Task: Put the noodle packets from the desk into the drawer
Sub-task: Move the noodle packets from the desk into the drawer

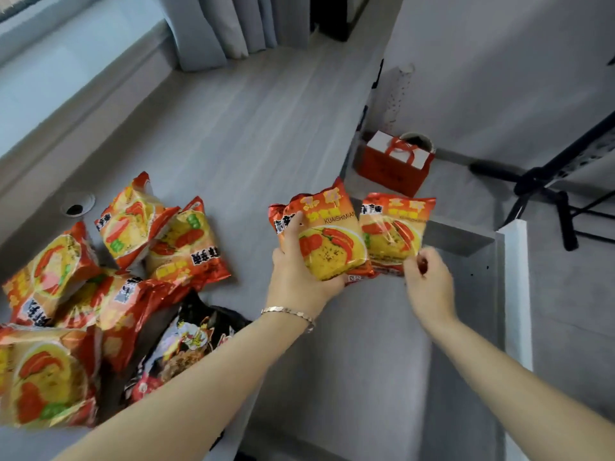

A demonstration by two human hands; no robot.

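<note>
My left hand grips a stack of red-and-yellow noodle packets held upright over the desk's right end. My right hand pinches the bottom edge of another red-and-yellow packet, just right of the stack and above the open grey drawer. A pile of several more such packets lies on the grey desk at the left. A black noodle packet lies at the pile's right edge, partly under my left forearm.
A red gift bag stands on the floor beyond the drawer. A black tripod spreads its legs at the right. The drawer's white front juts toward me. A round cable hole sits in the desk. Curtains hang at the back.
</note>
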